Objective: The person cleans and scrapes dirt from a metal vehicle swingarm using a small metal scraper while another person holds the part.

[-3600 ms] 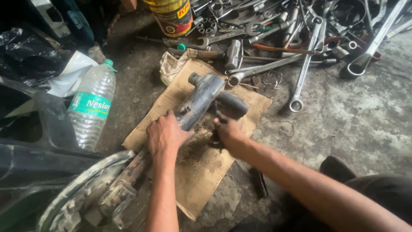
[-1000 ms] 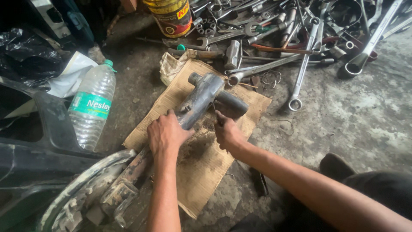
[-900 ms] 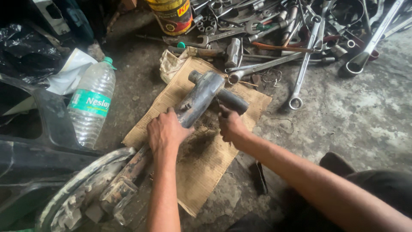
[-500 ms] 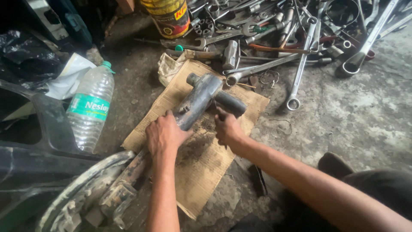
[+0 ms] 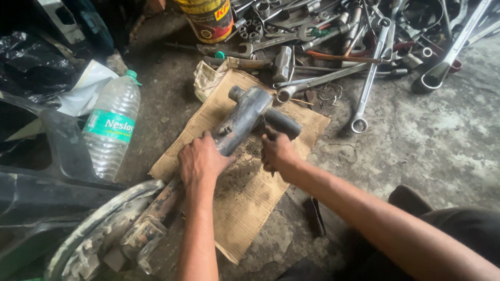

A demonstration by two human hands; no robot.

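A dark metal pipe fitting [image 5: 245, 117] with a short side branch is laid across a sheet of cardboard [image 5: 260, 192] on the concrete floor [image 5: 416, 135]. The fitting runs diagonally from the upper middle of the cardboard down toward a rusty metal part [image 5: 148, 224] at the lower left.

The left hand [image 5: 200, 162] is clenched around the lower section of the fitting, with the palm on top. The right hand [image 5: 278, 152] is placed just beside the side branch, with the fingers curled; a thin dark object appears to be gripped in it, but its kind cannot be told. Loose dirt is scattered on the cardboard between the two hands.

A clear plastic bottle [image 5: 112, 127] with a green cap is positioned to the left of the cardboard, well apart from the hands. A heap of wrenches [image 5: 364, 67] is spread along the upper edge of the view. A hammer [image 5: 281, 62] lies just above the cardboard, and a yellow and red can [image 5: 208, 21] is set behind it.
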